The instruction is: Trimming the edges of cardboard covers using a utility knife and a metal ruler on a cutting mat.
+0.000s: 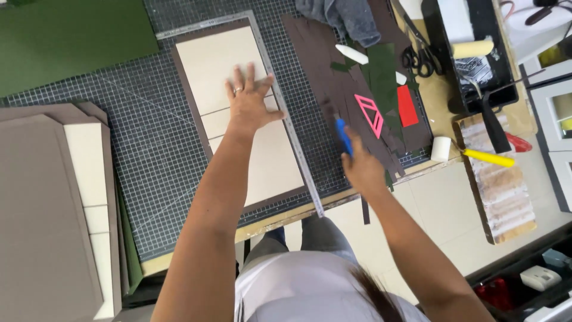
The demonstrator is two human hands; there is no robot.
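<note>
My left hand point(250, 98) lies flat with fingers spread on cream boards point(220, 65) that rest on a dark brown sheet point(186, 89), pressing near a long metal ruler point(298, 161) that runs along the boards' right edge. My right hand point(360, 167) grips a blue-handled knife point(342, 136) just right of the ruler, above the gridded cutting mat point(155, 137). The knife's blade tip is blurred.
Brown paper strips point(333, 77) and green scraps lie to the right with a pink triangle point(370, 113), a red piece, scissors point(420, 59) and a white folder tool. A paint tray with roller point(471, 48) sits at the far right. Stacked brown-covered boards point(53, 209) lie on the left.
</note>
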